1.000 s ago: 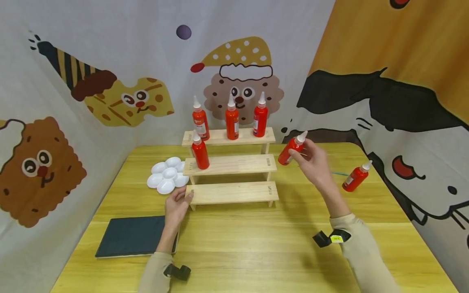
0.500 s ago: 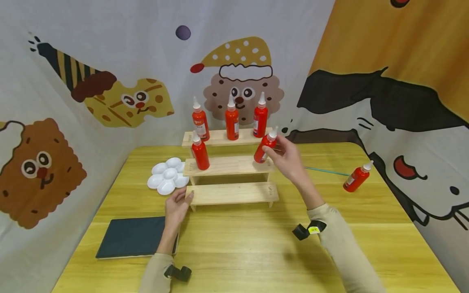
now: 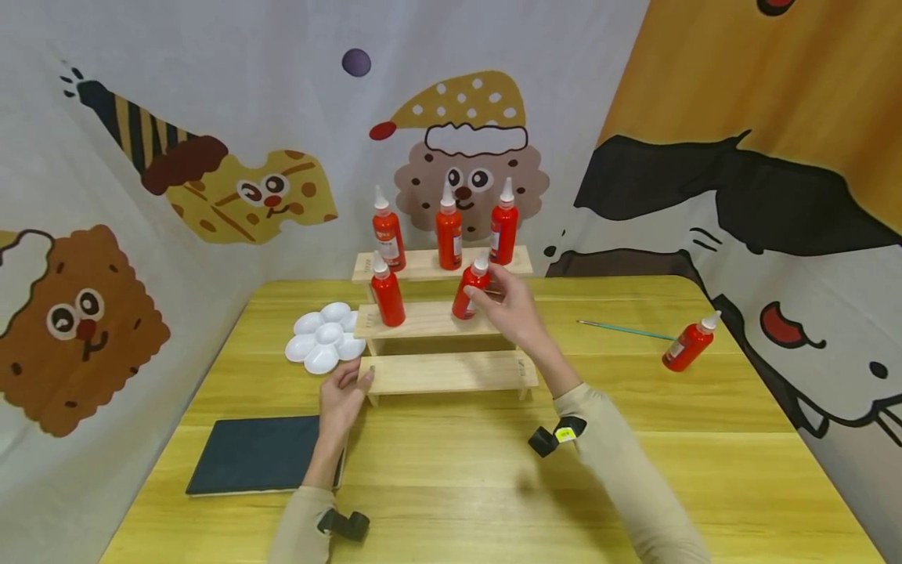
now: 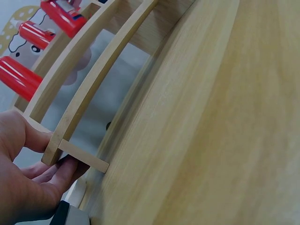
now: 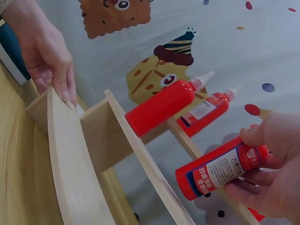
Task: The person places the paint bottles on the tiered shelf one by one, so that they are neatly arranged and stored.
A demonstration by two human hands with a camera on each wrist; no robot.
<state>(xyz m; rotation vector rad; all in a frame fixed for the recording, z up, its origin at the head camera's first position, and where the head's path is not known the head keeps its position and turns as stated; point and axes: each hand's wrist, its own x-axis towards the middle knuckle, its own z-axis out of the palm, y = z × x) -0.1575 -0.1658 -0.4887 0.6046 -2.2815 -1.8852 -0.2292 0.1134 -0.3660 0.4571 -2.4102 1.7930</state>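
Note:
My right hand [image 3: 513,309] grips a red paint bottle [image 3: 465,296] with a white pointed cap near its top, over the middle board of a three-step wooden stand [image 3: 451,372]. In the right wrist view the held bottle [image 5: 220,168] shows a white printed label; whether its base touches the board I cannot tell. A similar paint bottle [image 3: 388,296] stands at the left of that middle board. Several more red bottles [image 3: 449,235] line the top board. My left hand [image 3: 341,398] pinches the left end of the lowest board, thumb above and fingers beneath [image 4: 63,176].
Left of the stand lies a white flower-shaped palette [image 3: 328,335]. A dark flat book [image 3: 257,454] is at the front left. On the right, another red bottle [image 3: 690,345] stands beside a thin teal brush [image 3: 623,328]. A printed curtain [image 3: 282,94] hangs behind the table.
The right hand has carried its paint bottle leftward, from right of the stand to over the middle board. The left hand keeps its hold on the lowest board's end.

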